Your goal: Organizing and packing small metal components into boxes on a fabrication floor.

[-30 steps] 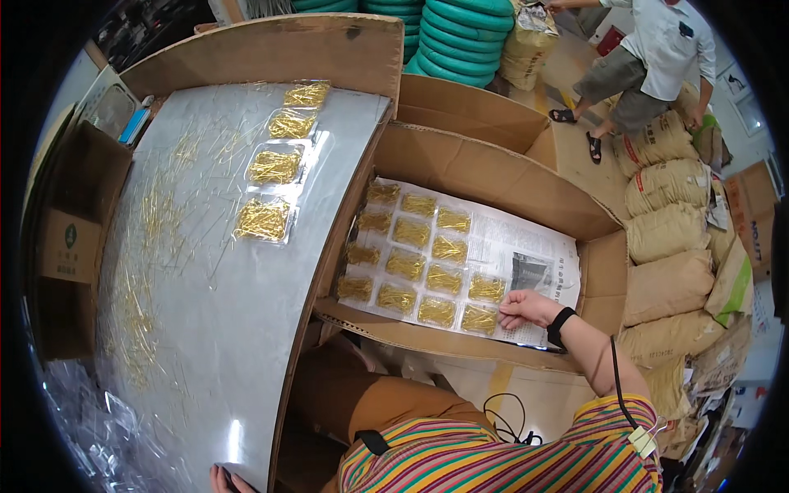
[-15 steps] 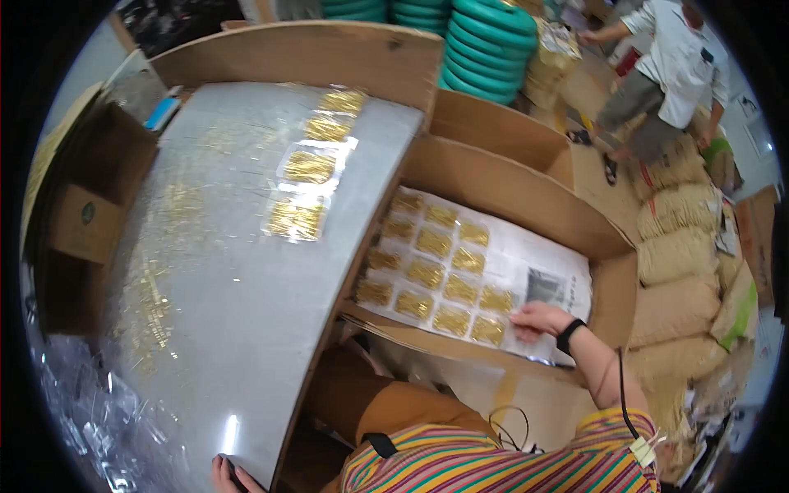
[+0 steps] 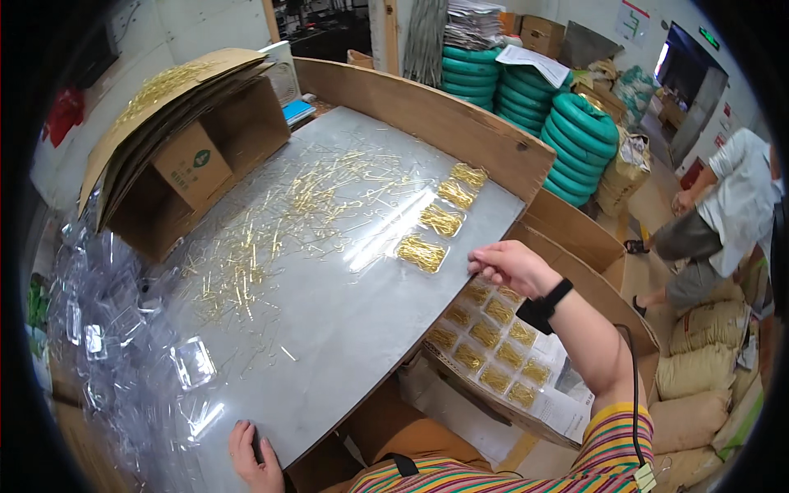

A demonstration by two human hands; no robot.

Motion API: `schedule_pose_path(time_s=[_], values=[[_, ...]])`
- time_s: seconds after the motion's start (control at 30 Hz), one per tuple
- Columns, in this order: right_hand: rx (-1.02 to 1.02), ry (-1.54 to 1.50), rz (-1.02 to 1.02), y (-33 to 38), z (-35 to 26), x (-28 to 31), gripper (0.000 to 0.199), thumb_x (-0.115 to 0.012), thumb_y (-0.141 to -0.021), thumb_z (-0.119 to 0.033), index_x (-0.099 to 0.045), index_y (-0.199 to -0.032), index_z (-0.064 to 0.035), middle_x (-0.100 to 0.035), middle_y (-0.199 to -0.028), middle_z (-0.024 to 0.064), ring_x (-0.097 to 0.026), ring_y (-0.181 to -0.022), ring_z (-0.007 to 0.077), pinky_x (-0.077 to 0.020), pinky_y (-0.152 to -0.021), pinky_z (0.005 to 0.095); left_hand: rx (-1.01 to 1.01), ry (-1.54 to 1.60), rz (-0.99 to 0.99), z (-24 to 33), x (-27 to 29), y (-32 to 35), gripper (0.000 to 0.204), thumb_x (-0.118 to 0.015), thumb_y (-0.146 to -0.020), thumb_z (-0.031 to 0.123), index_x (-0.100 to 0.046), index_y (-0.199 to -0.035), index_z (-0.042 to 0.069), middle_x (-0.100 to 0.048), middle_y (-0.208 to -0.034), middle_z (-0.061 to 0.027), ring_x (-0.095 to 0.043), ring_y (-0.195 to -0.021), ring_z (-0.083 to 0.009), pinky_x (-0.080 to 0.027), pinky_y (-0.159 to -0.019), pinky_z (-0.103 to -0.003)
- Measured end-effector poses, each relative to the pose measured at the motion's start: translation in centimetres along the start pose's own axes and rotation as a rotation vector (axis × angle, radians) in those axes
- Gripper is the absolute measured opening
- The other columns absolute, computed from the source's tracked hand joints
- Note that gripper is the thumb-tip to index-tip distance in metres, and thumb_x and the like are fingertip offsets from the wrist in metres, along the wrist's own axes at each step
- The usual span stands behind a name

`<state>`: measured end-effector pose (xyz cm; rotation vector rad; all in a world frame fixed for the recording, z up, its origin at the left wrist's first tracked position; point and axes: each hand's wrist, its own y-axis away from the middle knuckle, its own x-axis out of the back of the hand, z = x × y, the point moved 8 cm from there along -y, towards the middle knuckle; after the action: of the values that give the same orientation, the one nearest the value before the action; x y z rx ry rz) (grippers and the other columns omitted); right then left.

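Observation:
My right hand [image 3: 516, 268] hovers over the right edge of the grey table [image 3: 329, 345], fingers curled in, with nothing visible in them. Just left of it, several clear plastic trays [image 3: 421, 253] filled with gold-coloured wire hooks stand in a row on the tabletop. My left hand [image 3: 256, 460] rests on the table's near edge, its fingers apart. Loose gold hooks [image 3: 320, 197] are scattered over the far and left parts of the table. Below my right arm, more filled trays [image 3: 495, 380] lie in rows on a printed sheet in a cardboard box, partly hidden by the arm.
Empty clear trays [image 3: 123, 320] are heaped at the left. Behind them stands an open cardboard box [image 3: 195, 168] under stacked cardboard. Cardboard panels [image 3: 427, 103] border the far edge. Beyond are green coils [image 3: 579, 135], stuffed sacks [image 3: 699, 374] and another person [image 3: 715, 209].
My right hand has left the trays in the box and moved up and left to the table edge. The view has swung, showing more of the table and my left hand.

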<state>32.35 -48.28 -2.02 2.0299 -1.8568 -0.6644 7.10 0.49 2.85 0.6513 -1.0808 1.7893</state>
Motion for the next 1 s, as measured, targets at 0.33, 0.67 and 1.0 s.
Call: schedule_pose_path(time_s=[0.33, 0.67, 1.0], values=[[-0.067, 0.037, 0.023, -3.7, -1.5, -2.5, 0.02, -0.058, -0.1, -0.018, -0.062, -0.094, 0.0001, -0.069, -0.081, 0.007, -0.051, -0.055, 0.0028, -0.0415, -0.045, 0.0163, 0.003, 0.005, -0.001, 0.4, 0.2, 0.0, 0.028, -0.058, -0.085, 0.0, -0.061, -0.112, -0.005, -0.061, -0.123, -0.0198, -0.055, -0.119, -0.0365, -0.042, -0.103, -0.042], [0.0, 0.073, 0.014, -1.6, -1.0, -2.2, 0.018, -0.058, -0.1, -0.017, -0.063, -0.091, -0.0024, -0.068, -0.081, 0.0044, -0.051, -0.059, 0.0034, -0.0391, -0.043, 0.0172, -0.014, -0.002, 0.006, 0.8, 0.3, -0.2, 0.029, -0.057, -0.085, -0.002, -0.061, -0.113, -0.005, -0.06, -0.124, -0.0197, -0.055, -0.119, -0.0369, -0.041, -0.104, -0.043], [-0.003, 0.111, 0.033, -1.1, -0.9, -2.4, 0.02, -0.061, -0.099, -0.019, -0.065, -0.091, -0.0008, -0.068, -0.079, 0.0057, -0.057, -0.059, 0.0046, -0.0444, -0.046, 0.0174, -0.029, -0.023, -0.003, 0.7, 0.0, -0.2, 0.029, -0.057, -0.086, -0.002, -0.061, -0.114, -0.005, -0.06, -0.125, -0.0194, -0.055, -0.118, -0.0358, -0.042, -0.103, -0.041]])
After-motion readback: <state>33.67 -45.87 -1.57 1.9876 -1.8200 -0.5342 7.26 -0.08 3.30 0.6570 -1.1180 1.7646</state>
